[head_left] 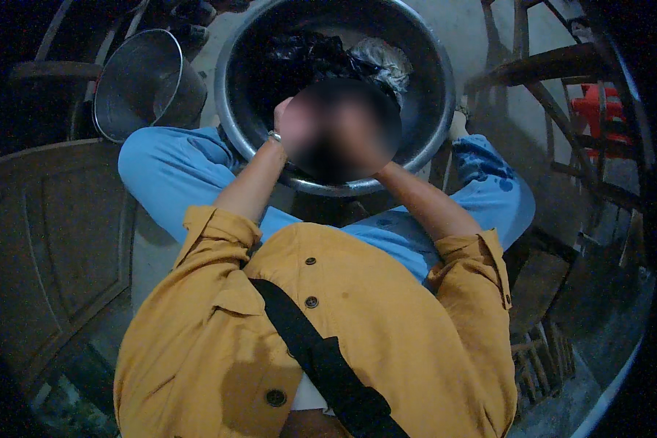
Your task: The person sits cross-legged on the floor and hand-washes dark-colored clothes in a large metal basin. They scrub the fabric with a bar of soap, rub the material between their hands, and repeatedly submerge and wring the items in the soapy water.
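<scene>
A big round metal basin [431,109] stands on the floor between my knees, which are in blue trousers. Dark wet cloth [306,55] and a paler grey piece [387,62] lie in it. Both my hands are together over the basin's near side, in a blurred patch. My left hand [293,123], with a bangle at the wrist, is curled into a fist. My right hand [369,142] presses against it, with a dark bundle of cloth between the two. The blur hides my fingers.
A smaller metal bucket [142,80] stands tilted at the upper left beside the basin. A brown panelled wooden board [58,219] lies to my left. Wooden chair frames [547,69] and a red object [598,109] stand at the right on the concrete floor.
</scene>
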{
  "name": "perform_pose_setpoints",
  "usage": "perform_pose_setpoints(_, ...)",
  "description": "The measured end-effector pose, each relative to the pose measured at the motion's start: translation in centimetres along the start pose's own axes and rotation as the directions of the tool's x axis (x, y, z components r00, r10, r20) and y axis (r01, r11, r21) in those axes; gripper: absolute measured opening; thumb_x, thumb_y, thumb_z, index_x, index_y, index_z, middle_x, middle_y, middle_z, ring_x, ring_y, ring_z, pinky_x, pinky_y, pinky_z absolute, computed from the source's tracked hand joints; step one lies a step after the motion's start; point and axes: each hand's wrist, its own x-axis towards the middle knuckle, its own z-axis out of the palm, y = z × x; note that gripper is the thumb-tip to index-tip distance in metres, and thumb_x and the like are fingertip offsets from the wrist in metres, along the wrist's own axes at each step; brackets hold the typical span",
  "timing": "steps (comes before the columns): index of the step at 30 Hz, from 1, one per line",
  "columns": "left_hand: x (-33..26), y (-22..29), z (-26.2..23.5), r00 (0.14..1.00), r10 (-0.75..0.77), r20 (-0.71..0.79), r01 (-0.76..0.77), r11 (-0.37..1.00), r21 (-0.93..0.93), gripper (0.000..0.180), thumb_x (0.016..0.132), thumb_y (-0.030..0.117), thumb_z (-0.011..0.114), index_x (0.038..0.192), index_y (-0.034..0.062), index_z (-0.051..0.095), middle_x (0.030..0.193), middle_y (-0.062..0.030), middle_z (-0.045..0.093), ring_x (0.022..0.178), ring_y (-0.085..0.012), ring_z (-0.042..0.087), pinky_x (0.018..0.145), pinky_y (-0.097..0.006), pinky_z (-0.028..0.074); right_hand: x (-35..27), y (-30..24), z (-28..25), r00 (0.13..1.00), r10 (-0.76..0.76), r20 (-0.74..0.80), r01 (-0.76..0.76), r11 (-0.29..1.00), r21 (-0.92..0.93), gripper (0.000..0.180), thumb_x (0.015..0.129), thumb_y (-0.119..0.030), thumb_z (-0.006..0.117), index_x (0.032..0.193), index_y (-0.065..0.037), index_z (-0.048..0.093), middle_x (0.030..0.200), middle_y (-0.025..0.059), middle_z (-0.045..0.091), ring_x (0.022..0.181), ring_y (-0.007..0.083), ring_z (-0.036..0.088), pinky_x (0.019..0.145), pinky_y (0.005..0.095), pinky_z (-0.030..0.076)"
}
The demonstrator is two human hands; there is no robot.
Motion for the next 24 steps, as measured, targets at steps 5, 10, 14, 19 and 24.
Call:
perform_pose_setpoints(5, -0.8, -0.3, 3.4, 0.861, -0.355, -0.363, 0.481, 0.800, 0.358, 0.023, 0.081, 0.022, 0.043, 0.094, 0.0052, 0.051, 0.089, -0.0083, 0.054, 0.088, -0.0203, 0.050, 0.073, -0.032, 0.044, 0.6, -5.1, -1.6, 0.961, -0.059, 0.270, 0.048, 0.998, 0.047, 0.021, 0.077, -0.018, 0.051, 0.092, -0.004, 0.046, 0.076, 0.0210, 0.054, 0.072, 0.0373, 0.053, 0.062, 0.0411, 0.042)
perform_pose_setpoints(10, -2.7, -1.7, 6.0, 0.979, -0.144, -0.144, 0.201, 0.558, 0.805, 0.028, 0.081, 0.026, 0.043, 0.102, 0.0072, 0.044, 0.099, -0.0090, 0.046, 0.096, -0.0218, 0.043, 0.079, -0.034, 0.037, -0.3, -8.4, -0.8, 0.902, 0.009, 0.431, -0.090, 0.982, 0.169, 0.024, 0.076, -0.023, 0.055, 0.087, -0.002, 0.049, 0.071, 0.0182, 0.054, 0.069, 0.0312, 0.055, 0.060, 0.0394, 0.042)
perform_pose_setpoints(14, -3.0, -1.8, 6.7, 0.996, 0.060, 0.061, -0.071, 0.188, 0.979, 0.034, 0.082, 0.029, 0.043, 0.109, 0.0088, 0.038, 0.108, -0.0095, 0.039, 0.103, -0.0230, 0.038, 0.084, -0.035, 0.032, 2.6, -7.7, -1.6, 0.646, 0.357, 0.675, -0.689, 0.653, 0.314, 0.042, 0.079, -0.044, 0.050, 0.079, -0.002, 0.057, 0.062, 0.0047, 0.051, 0.055, 0.0184, 0.050, 0.052, 0.0302, 0.042)
perform_pose_setpoints(19, -2.8, -2.5, 7.5, 0.965, 0.106, 0.240, -0.201, -0.291, 0.935, 0.043, 0.082, 0.033, 0.042, 0.117, 0.0108, 0.031, 0.119, -0.0102, 0.031, 0.111, -0.0246, 0.031, 0.091, -0.036, 0.026, 4.5, -4.8, -2.6, 0.950, 0.309, 0.042, -0.311, 0.930, 0.196, 0.041, 0.081, -0.041, 0.046, 0.101, -0.005, 0.049, 0.095, 0.0131, 0.048, 0.087, 0.0256, 0.045, 0.078, 0.0375, 0.034)
perform_pose_setpoints(24, -3.3, -3.1, 9.1, 0.970, 0.000, 0.242, -0.188, -0.631, 0.753, 0.053, 0.082, 0.037, 0.042, 0.125, 0.0128, 0.024, 0.129, -0.0109, 0.023, 0.119, -0.0261, 0.024, 0.097, -0.038, 0.019, 2.5, -3.1, 0.4, 0.937, -0.214, 0.276, 0.326, 0.821, -0.469, 0.033, 0.085, -0.033, 0.039, 0.116, -0.024, 0.046, 0.124, 0.0040, 0.040, 0.118, 0.0252, 0.030, 0.098, 0.0496, 0.012)
